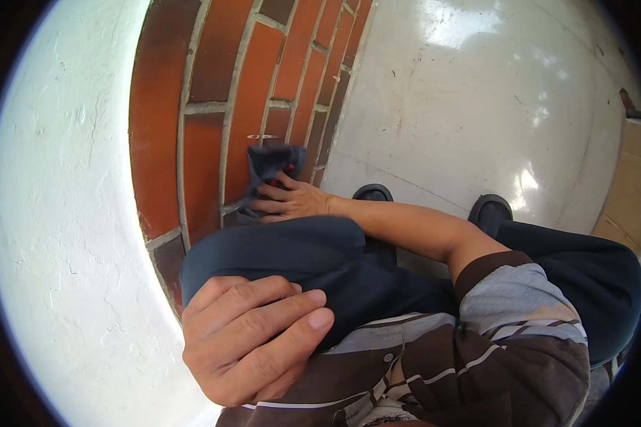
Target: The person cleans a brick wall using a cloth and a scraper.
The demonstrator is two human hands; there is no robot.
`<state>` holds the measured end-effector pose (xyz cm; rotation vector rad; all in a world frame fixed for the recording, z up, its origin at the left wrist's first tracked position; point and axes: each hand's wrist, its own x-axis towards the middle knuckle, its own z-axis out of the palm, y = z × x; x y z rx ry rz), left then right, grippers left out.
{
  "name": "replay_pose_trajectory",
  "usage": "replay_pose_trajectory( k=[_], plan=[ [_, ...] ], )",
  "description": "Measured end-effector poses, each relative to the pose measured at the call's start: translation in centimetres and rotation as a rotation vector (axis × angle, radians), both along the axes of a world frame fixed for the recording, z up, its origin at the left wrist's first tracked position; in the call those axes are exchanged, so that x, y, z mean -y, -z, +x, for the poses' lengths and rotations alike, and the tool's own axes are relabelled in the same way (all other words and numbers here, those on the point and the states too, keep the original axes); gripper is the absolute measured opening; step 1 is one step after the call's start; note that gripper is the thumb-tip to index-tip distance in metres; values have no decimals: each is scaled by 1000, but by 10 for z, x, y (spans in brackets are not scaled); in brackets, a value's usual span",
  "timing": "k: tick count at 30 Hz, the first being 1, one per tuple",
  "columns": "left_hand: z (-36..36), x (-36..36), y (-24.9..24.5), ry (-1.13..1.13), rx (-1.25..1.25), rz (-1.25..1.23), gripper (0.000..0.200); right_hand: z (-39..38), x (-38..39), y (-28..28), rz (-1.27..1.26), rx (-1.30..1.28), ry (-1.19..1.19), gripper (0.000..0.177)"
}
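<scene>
My right hand (295, 201) presses a dark grey-blue cloth (267, 164) against the red-brown brick wall (253, 92). Its fingers are spread over the cloth, and small red patches show near the fingertips. The cloth is bunched and slightly blurred. Closer to the camera, my left hand (253, 338) hovers in front of my thigh and shirt, palm turned away. Its fingers are loosely bent with small gaps between them, and nothing shows in them. The thumb and palm are hidden.
A white plastered surface (64, 199) runs along the left beside the bricks. My bent knee (278, 249) is close to the wall. Shiny pale floor tiles (470, 121) lie beyond my dark shoes (490, 212). Brown cardboard (627, 174) stands at the far right.
</scene>
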<state>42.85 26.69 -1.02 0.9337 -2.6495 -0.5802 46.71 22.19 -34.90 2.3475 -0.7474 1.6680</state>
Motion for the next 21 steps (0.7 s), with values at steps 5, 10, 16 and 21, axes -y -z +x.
replay_pose_trajectory(
  k=[5, 10, 16, 21],
  plan=[
    [3, -7, -2, -3, -6, -13, 21, -45, 9, 11, 767, -243, -502, 55],
    [14, -14, -12, 43, 21, 49, 31, -78, 105, -32, 680, 679, 300, 71],
    [7, -4, 1, 16, -63, -36, 24, -46, 60, -83, 527, 519, 149, 62],
    [-5, 1, 2, 36, -16, -9, 26, -17, 35, -38, 134, 118, -116, 54]
  ],
)
